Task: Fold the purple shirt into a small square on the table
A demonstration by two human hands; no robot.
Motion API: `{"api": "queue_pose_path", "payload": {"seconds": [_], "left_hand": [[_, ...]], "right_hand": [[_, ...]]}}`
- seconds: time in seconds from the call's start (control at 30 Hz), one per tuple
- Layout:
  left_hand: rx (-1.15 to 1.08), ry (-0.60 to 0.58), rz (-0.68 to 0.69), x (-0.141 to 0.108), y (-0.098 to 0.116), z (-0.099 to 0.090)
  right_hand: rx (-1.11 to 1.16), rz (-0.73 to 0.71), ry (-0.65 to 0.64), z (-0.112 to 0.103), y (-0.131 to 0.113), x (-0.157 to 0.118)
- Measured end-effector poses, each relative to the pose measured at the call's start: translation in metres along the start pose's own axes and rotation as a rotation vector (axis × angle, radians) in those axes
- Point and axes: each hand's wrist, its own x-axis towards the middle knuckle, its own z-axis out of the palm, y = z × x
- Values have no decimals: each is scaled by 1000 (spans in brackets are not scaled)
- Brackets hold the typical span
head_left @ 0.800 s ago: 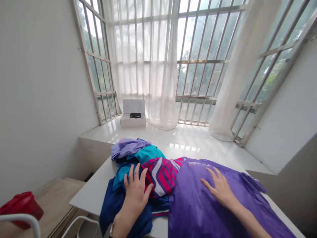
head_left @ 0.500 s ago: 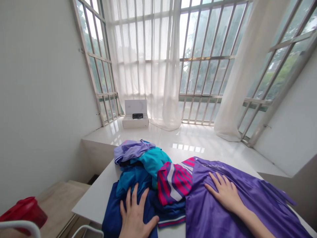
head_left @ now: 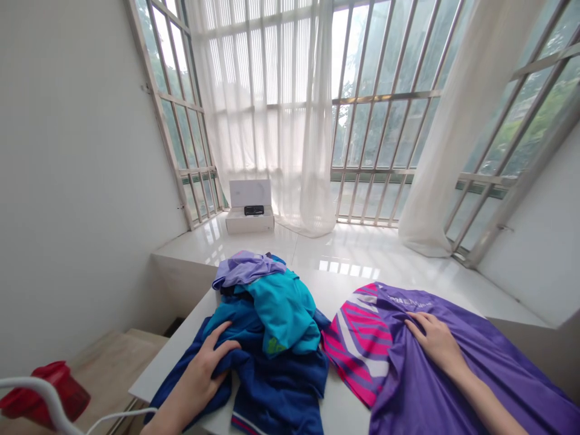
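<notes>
My left hand [head_left: 205, 366] is curled over a dark blue garment [head_left: 281, 386] at the near left of the table, the cloth bunched between thumb and fingers. Above that garment lie a teal shirt [head_left: 285, 308] and a light purple piece of clothing [head_left: 247, 269], heaped together. On the right, a purple shirt [head_left: 480, 362] is spread out, with a pink, white and purple striped sleeve [head_left: 360, 341] and small pale lettering near its top. My right hand [head_left: 437, 344] has its fingers bent into this shirt, and folds run out from the fingertips.
The clothes lie on a white table [head_left: 158, 368] against a glossy window ledge [head_left: 312, 251]. An open white box [head_left: 250, 223] with a black item inside stands on the ledge before sheer curtains [head_left: 312, 151]. A red container [head_left: 49, 393] and white curved tubing [head_left: 43, 393] are at lower left.
The purple shirt and my right hand have moved right, drawing the striped sleeve away from the pile. My left hand has moved left and closed on the dark blue garment, which has shifted and spread.
</notes>
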Motion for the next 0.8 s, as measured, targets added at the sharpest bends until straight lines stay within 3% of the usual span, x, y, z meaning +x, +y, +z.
{"api": "queue_pose_path", "payload": {"seconds": [0.17,0.33,0.5,0.8], "left_hand": [[148,-53,-160,0,-8,-5],[191,-126,-396,-21,16,18],[340,-64,-512,-18,34,34],[372,17,-411,-5,-8,22]], "right_hand": [[-19,3,41,-1,-5,0],[-82,18,54,-1,-10,-2],[-163,43,65,2,-23,-6],[-271,51,23,0,-63,-9]]}}
